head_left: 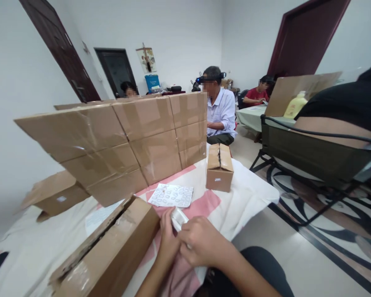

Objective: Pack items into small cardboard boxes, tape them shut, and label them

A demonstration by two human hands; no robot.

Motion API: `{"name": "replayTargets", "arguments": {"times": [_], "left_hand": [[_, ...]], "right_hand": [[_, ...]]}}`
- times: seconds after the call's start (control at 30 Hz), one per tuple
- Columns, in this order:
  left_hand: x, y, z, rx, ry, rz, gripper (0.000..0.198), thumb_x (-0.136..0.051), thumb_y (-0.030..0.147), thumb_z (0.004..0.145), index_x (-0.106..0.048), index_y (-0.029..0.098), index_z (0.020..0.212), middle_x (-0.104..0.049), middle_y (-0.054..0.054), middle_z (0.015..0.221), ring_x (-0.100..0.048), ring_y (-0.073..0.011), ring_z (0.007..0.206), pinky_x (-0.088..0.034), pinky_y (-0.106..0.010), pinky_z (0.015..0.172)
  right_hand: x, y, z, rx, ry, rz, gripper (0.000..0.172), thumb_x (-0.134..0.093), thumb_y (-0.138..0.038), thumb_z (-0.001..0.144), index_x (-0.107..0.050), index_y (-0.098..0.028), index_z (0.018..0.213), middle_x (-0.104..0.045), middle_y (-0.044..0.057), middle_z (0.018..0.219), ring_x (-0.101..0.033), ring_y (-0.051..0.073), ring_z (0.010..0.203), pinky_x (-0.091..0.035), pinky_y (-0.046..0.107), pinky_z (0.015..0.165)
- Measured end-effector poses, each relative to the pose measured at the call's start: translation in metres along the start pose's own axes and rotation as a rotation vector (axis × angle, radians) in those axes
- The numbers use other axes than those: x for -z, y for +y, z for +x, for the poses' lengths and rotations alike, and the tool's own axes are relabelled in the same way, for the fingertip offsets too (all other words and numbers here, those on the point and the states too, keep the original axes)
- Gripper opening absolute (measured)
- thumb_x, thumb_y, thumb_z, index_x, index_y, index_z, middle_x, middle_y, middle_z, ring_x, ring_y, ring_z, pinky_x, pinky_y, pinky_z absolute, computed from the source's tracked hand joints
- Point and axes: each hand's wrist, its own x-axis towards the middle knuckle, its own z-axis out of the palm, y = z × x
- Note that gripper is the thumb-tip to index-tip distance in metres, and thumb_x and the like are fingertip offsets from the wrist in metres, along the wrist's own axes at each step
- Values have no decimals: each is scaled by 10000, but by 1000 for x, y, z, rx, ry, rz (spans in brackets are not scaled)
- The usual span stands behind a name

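Note:
Both my hands meet at the table's near edge around a small white packet (178, 218). My left hand (167, 239) curls its fingers against the packet's left side. My right hand (201, 244) is closed over its lower right end. Just beyond them a white sheet with printed labels (172, 195) lies flat on the pink and white cloth (250, 194). An open cardboard box (111, 251) lies directly left of my left hand.
A tall wall of taped cartons (126, 140) stands across the table. A small closed carton (219, 167) sits at the right, another box (54, 193) at far left. A person in a white shirt (221, 110) sits behind; others sit further back. A folding chair (312, 152) stands right.

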Motion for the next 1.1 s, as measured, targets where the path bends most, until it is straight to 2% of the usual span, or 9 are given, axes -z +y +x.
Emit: {"name": "replayTargets", "arguments": {"times": [0.1,0.2,0.3,0.37,0.47,0.6,0.77,0.97,1.1], "left_hand": [[3,8,4,21,-59,-42,604,-619,339,784,-459,206,1351,-517,-131,1359,-469,-333,1323,-384,-539,1131],[4,16,5,15,-57,-47,606,-641,387,785,-464,198,1333,-514,-126,1334,-462,-320,1319,-351,-531,1145],[8,23,4,25,-63,-31,615,-663,382,780,-459,179,1324,-505,-130,1311,-460,-311,1300,-344,-506,1140],[11,26,4,26,-80,-15,631,-691,362,771,-452,174,1323,-502,-131,1308,-450,-307,1305,-333,-490,1144],[12,27,5,19,-93,10,664,-713,338,773,-432,189,1355,-480,-128,1345,-431,-299,1325,-320,-463,1150],[12,26,6,-1,-105,17,696,-738,354,773,-429,195,1376,-469,-121,1364,-425,-297,1318,-312,-455,1156],[16,30,7,51,-133,1,736,-772,359,736,-425,230,1372,-442,-109,1398,-401,-318,1346,-318,-497,1160],[21,29,10,40,-169,-9,725,-769,393,740,-411,275,1360,-423,-94,1419,-393,-332,1365,-336,-534,1160],[20,19,9,-29,-179,7,734,-778,444,762,-403,310,1378,-428,-78,1416,-400,-335,1369,-339,-536,1169]], "right_hand": [[28,-15,-8,-222,-168,-76,117,-550,-191,821,-663,-169,803,-726,60,794,-643,166,679,-336,287,614],[54,-28,-11,-407,-320,-154,219,-487,-169,906,-701,-169,858,-744,95,829,-694,205,732,-338,292,622],[70,-34,-11,-513,-409,-117,201,-549,-212,904,-740,-187,964,-757,106,907,-715,246,844,-366,298,668],[74,-31,-10,-530,-411,-21,219,-587,-274,908,-743,-196,1040,-755,93,932,-704,234,856,-377,293,685],[68,-21,-11,-427,-328,106,244,-521,-295,976,-734,-177,984,-736,62,904,-664,171,815,-384,274,700],[51,-12,-20,-297,-216,52,221,-529,-242,983,-718,-162,901,-702,47,852,-633,150,793,-397,272,727],[25,-8,-44,-156,-24,10,156,-584,-197,964,-733,-163,992,-679,37,766,-622,150,726,-432,284,680],[-1,7,-62,-54,293,28,128,-685,-91,877,-721,-171,970,-670,18,697,-586,119,615,-441,276,594],[-8,10,-63,-36,407,-23,154,-683,-93,873,-716,-185,992,-631,4,640,-551,117,576,-418,279,571]]}}
